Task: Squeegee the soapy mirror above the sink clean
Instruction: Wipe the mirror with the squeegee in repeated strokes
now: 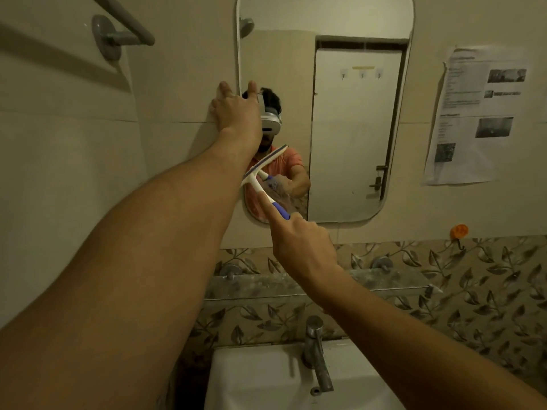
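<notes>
A tall mirror (349,119) with rounded corners hangs on the tiled wall above the white sink (260,380). My right hand (302,244) grips the blue end of a white squeegee (260,173). Its blade lies tilted against the lower left part of the glass. My left hand (236,109) presses flat on the mirror's left edge, fingers spread across wall and glass. The glass reflects a person wearing a headset and a white door.
A glass shelf (390,284) runs below the mirror, with a chrome tap (316,350) over the sink. A grey towel rail (118,31) sticks out at the upper left. A printed paper sheet (476,113) and an orange hook (458,231) are on the right wall.
</notes>
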### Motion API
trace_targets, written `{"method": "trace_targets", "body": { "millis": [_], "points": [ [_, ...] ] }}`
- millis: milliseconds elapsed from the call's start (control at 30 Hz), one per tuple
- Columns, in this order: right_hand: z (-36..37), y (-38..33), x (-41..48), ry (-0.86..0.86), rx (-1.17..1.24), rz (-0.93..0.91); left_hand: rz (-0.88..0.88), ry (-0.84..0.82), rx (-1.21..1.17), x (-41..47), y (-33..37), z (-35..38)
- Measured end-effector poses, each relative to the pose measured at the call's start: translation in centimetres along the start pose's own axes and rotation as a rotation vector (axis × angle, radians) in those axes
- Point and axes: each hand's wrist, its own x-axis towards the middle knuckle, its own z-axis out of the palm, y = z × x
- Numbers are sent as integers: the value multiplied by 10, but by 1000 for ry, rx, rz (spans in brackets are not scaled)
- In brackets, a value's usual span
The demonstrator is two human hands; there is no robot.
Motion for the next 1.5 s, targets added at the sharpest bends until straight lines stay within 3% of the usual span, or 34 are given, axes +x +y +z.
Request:
{"method": "trace_targets", "body": {
  "millis": [600,1500],
  "points": [
    [31,22,-17,-142,5,39,-36,-9,64,-9,3,-8],
    [52,67,-85,-178,-70,122,-2,-5,93,-13,2,-13]
  ]
}}
